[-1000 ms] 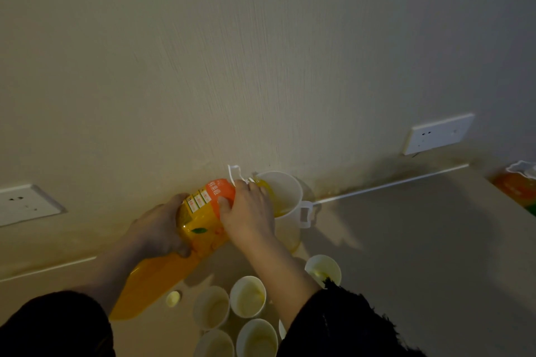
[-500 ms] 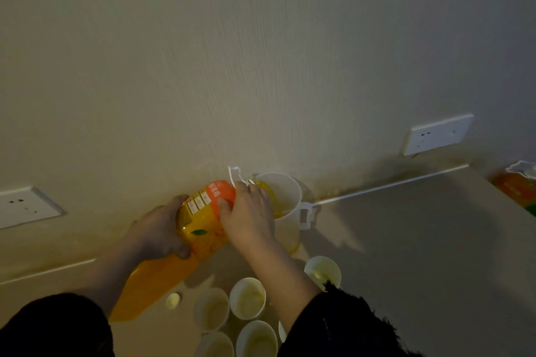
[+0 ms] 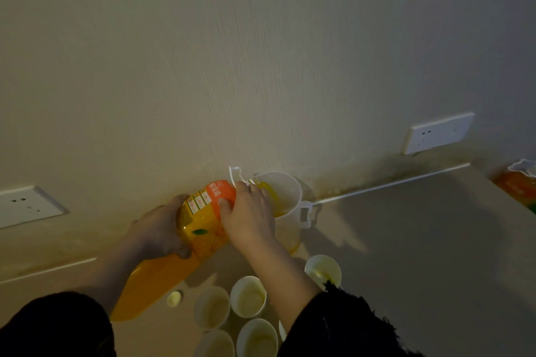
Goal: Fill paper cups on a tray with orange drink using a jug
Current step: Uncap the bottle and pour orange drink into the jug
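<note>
Jug [image 3: 287, 194] meets the tilted orange bottle [image 3: 203, 226], which left hand [image 3: 158, 229] and right hand [image 3: 249, 217] both grip.

The jug [image 3: 285, 197] stands on the counter [image 3: 406, 240], against the wall. Left of the jug a drink bottle [image 3: 185, 243] lies tilted, its neck over the jug's rim. The left hand [image 3: 158, 229] grips the bottle's middle, and the right hand [image 3: 249, 217] grips it just beside the jug. Paper cups [image 3: 248, 295] stand in front of the jug. A cap [image 3: 174, 298], probably the bottle's, lies front-left of the jug.
</note>
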The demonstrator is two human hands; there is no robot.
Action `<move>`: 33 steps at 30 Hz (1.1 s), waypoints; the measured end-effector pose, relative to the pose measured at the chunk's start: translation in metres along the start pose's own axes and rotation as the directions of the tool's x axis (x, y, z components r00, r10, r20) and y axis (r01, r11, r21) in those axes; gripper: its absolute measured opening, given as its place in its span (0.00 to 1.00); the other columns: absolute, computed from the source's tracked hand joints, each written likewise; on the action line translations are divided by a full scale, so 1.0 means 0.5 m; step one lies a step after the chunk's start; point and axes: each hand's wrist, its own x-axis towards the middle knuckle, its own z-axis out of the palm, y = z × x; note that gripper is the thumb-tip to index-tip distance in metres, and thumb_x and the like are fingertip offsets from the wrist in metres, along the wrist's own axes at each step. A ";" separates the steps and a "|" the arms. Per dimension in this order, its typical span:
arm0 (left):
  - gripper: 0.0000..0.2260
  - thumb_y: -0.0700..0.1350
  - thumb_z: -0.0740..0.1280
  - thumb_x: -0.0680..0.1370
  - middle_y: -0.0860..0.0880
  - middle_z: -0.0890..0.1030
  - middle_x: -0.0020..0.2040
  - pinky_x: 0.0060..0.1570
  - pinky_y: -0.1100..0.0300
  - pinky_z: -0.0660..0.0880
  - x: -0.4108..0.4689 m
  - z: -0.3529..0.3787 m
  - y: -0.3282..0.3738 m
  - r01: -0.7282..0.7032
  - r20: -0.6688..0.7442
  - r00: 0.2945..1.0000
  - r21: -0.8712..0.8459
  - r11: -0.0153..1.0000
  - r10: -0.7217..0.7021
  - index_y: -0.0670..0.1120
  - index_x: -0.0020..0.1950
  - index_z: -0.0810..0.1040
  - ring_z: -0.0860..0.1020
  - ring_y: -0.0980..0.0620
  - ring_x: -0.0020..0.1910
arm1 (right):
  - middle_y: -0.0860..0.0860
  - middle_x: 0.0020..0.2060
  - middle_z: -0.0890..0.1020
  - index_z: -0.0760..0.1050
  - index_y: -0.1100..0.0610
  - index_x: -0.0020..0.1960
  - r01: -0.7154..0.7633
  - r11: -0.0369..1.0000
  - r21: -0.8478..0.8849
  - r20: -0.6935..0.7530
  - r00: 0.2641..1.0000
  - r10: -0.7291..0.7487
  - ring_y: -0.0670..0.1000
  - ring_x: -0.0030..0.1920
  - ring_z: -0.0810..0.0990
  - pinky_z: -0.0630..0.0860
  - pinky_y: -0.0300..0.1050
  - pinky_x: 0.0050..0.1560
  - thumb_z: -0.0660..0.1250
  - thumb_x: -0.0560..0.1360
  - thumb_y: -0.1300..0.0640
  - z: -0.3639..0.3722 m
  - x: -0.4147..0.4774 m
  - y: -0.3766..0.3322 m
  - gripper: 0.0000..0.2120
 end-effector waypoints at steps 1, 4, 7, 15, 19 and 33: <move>0.59 0.57 0.74 0.47 0.46 0.73 0.63 0.58 0.44 0.73 0.000 0.001 0.000 0.001 0.001 1.000 -0.001 1.000 -0.001 0.56 0.74 0.51 0.73 0.42 0.60 | 0.57 0.67 0.71 0.65 0.59 0.69 0.001 1.000 0.001 0.002 1.000 -0.001 0.56 0.68 0.65 0.59 0.49 0.69 0.57 0.79 0.47 0.000 0.000 0.000 0.23; 0.58 0.57 0.75 0.48 0.46 0.72 0.64 0.59 0.44 0.73 -0.003 0.002 0.000 0.004 -0.002 1.000 0.001 1.000 -0.004 0.57 0.74 0.51 0.72 0.41 0.61 | 0.57 0.67 0.71 0.65 0.59 0.70 -0.004 1.000 0.012 0.010 1.000 0.004 0.56 0.68 0.64 0.59 0.50 0.69 0.57 0.79 0.47 -0.001 -0.002 -0.001 0.23; 0.58 0.57 0.74 0.46 0.46 0.73 0.63 0.58 0.44 0.73 -0.005 0.001 -0.002 0.005 -0.006 1.000 0.001 1.000 -0.005 0.57 0.74 0.52 0.73 0.42 0.60 | 0.56 0.66 0.71 0.65 0.59 0.69 -0.006 1.000 0.010 0.011 1.000 0.006 0.56 0.68 0.65 0.60 0.50 0.69 0.57 0.79 0.47 -0.001 -0.004 -0.003 0.23; 0.58 0.57 0.74 0.47 0.46 0.73 0.63 0.58 0.44 0.73 -0.007 -0.002 -0.004 0.003 -0.010 1.000 0.000 1.000 -0.003 0.57 0.74 0.52 0.73 0.42 0.60 | 0.56 0.66 0.71 0.65 0.59 0.70 -0.006 1.000 0.021 0.006 1.000 0.006 0.56 0.68 0.65 0.61 0.50 0.68 0.57 0.79 0.47 -0.003 -0.007 -0.006 0.23; 0.57 0.57 0.75 0.48 0.46 0.73 0.63 0.58 0.44 0.73 -0.012 -0.005 -0.001 0.005 -0.012 1.000 0.007 1.000 -0.005 0.57 0.74 0.53 0.73 0.42 0.61 | 0.57 0.66 0.71 0.65 0.59 0.69 -0.003 1.000 0.014 0.003 1.000 0.003 0.57 0.67 0.65 0.61 0.50 0.68 0.57 0.79 0.47 -0.002 -0.009 -0.006 0.23; 0.58 0.57 0.74 0.47 0.46 0.73 0.62 0.58 0.43 0.73 -0.013 -0.001 -0.004 0.006 -0.004 1.000 0.009 1.000 -0.006 0.57 0.74 0.52 0.73 0.41 0.60 | 0.56 0.65 0.72 0.66 0.59 0.69 0.005 1.000 0.017 -0.008 1.000 -0.005 0.56 0.66 0.66 0.62 0.50 0.67 0.57 0.79 0.47 0.000 -0.013 -0.003 0.23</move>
